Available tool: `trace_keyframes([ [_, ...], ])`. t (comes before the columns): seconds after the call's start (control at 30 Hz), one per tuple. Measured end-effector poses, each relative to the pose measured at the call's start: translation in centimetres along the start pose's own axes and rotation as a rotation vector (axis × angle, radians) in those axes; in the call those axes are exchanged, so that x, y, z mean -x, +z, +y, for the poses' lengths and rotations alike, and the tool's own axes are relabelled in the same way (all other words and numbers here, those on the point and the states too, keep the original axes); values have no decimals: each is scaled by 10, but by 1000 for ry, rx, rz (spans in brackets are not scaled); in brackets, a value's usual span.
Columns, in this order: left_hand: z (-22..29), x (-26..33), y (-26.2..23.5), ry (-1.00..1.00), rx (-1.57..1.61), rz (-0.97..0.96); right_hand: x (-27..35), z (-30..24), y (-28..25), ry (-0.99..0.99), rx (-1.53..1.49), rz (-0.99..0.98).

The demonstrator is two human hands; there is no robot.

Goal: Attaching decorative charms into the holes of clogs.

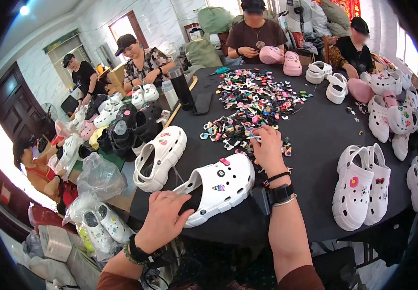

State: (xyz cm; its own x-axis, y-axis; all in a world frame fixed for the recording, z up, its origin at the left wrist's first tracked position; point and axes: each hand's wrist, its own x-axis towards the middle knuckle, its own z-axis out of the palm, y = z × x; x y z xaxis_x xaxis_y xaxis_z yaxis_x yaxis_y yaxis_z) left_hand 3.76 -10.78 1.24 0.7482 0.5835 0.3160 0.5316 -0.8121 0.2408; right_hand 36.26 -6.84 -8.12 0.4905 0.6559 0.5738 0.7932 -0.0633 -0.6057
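My left hand [163, 220] grips a white clog [228, 186] at its heel end, with the thumb over the opening. That clog lies tilted on the black table and carries a pink charm, a round black one and an ice-cream-shaped one. Over the near edge of a heap of colourful shoe charms [252, 104], my right hand [269, 147] is closed in a pinch. A small pale charm [255, 138] shows at its fingertips, its shape unclear. Another white clog [163, 157] with pinkish charms on its toe sits just left of the held one.
A pair of charm-decorated white clogs [363, 188] stands at the right. Beyond the left clog are a black phone [202, 104] and a dark bottle [181, 89]. More clogs [122, 128] crowd the left side. Several people work around the table; one handles pink clogs [271, 55].
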Motion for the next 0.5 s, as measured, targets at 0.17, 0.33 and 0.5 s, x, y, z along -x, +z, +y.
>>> trace_keyframes([
  [0.17,-15,14,-7,91,-22,-83,1,0,1,8,46,-15],
  [0.33,-25,24,0,191,-158,-121,0,4,5,-38,21,-18],
  [0.5,-44,24,7,186,-160,130,1,3,5,-83,9,-18],
])
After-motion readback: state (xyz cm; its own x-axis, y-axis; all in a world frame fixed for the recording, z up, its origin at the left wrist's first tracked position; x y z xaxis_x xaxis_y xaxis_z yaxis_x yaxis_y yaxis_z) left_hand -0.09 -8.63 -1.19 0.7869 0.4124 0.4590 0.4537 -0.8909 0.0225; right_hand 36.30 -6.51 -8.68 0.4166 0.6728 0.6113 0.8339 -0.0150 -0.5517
